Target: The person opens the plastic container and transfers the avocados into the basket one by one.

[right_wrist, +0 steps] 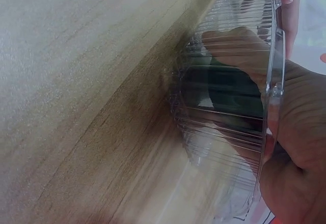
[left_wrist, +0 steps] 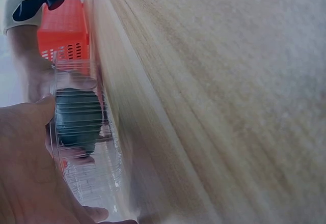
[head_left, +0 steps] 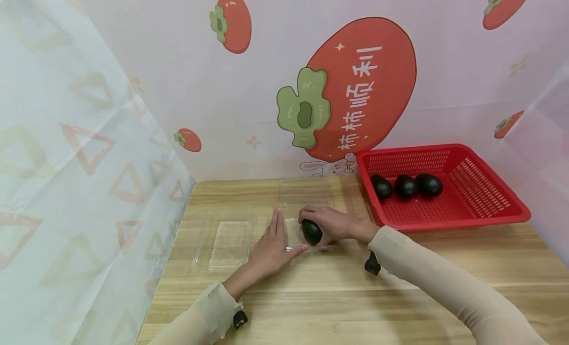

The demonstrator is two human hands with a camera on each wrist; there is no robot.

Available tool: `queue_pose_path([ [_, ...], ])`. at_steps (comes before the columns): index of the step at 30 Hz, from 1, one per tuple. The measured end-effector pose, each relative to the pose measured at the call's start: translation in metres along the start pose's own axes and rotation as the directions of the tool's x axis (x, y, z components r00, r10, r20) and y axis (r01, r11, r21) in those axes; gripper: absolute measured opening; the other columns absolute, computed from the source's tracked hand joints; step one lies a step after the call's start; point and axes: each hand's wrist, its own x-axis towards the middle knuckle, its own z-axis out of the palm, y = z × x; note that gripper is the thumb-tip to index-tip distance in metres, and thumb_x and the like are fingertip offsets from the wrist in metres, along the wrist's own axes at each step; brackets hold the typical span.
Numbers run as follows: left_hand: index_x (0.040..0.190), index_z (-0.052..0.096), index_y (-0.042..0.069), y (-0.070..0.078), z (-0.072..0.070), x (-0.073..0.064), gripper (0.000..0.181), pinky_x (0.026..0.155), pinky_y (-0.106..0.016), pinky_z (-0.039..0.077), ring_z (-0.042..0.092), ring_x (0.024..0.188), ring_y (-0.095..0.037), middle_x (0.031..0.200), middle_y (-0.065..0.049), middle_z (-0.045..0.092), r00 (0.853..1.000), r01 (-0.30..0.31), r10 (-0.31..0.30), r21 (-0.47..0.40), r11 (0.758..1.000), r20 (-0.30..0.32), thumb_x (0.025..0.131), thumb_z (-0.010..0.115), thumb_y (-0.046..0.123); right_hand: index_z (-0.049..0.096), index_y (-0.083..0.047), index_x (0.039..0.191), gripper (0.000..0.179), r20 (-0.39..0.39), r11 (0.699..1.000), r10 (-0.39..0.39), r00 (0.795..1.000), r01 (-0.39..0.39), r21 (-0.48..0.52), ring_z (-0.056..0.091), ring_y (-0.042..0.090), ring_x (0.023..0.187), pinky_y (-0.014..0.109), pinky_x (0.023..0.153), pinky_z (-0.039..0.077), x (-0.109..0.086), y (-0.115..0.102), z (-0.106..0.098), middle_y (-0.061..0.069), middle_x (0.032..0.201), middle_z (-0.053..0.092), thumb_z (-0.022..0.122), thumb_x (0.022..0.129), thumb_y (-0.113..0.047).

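An avocado (head_left: pixel 312 232), dark and oval, is in my right hand (head_left: pixel 334 223), its fingers and thumb curled round it. That hand reaches down into a clear plastic container (right_wrist: pixel 239 152); through the ribbed wall the right wrist view shows the avocado (right_wrist: pixel 237 94) inside, close over the bottom. On the container's left side rests my left hand (head_left: pixel 271 248), fingers straight and together, thumb stretched along the front rim. In the left wrist view the left thumb lies at the container's rim, with the avocado (left_wrist: pixel 77 117) behind the clear wall.
To the left lies another clear container (head_left: pixel 230 243) on the wooden table (head_left: pixel 329 305). A clear lid-like piece (head_left: pixel 305 192) is behind the hands. At the back right, a red basket (head_left: pixel 453 223) holds three more avocados (head_left: pixel 406 186). Printed cloth walls stand behind and left.
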Motion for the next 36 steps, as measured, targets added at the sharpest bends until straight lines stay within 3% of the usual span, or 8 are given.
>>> queue_pose_path([
  [10,0.169,0.001,-0.001,-0.001,0.002,0.001,0.12,0.118,-0.053,0.041,0.021,0.16,-0.038,0.177,-0.021,-0.001,1.0,-0.008,0.008,0.011,1.0,-0.003,0.096,0.059,0.074,0.064,-0.008,0.132,0.072,-0.035,1.0,0.009,0.999,-0.008,0.021,0.062,0.018,0.116,0.041,0.105,0.055,-0.001,0.004,0.002,0.002,0.131,0.061,0.101,0.072,-0.025],
  [27,0.169,0.001,0.0,0.0,-0.001,0.0,0.121,0.119,-0.055,0.041,0.019,0.161,-0.038,0.177,-0.02,-0.001,1.0,-0.004,0.004,-0.024,1.0,0.002,0.095,0.059,0.076,0.062,-0.011,0.132,0.07,-0.093,0.989,0.04,0.995,-0.026,0.148,0.061,0.018,0.113,0.044,0.102,0.056,-0.008,-0.001,-0.01,-0.003,0.126,0.064,0.099,0.075,-0.028],
  [36,0.169,0.002,0.0,0.0,-0.001,-0.001,0.121,0.117,-0.054,0.042,0.02,0.161,-0.037,0.177,-0.019,-0.001,1.0,0.001,-0.001,-0.014,1.0,0.003,0.095,0.059,0.076,0.062,-0.013,0.134,0.074,-0.119,0.982,0.06,0.991,-0.037,0.184,0.06,0.02,0.118,0.047,0.106,0.053,-0.011,-0.007,-0.018,0.0,0.131,0.066,0.1,0.073,-0.025],
])
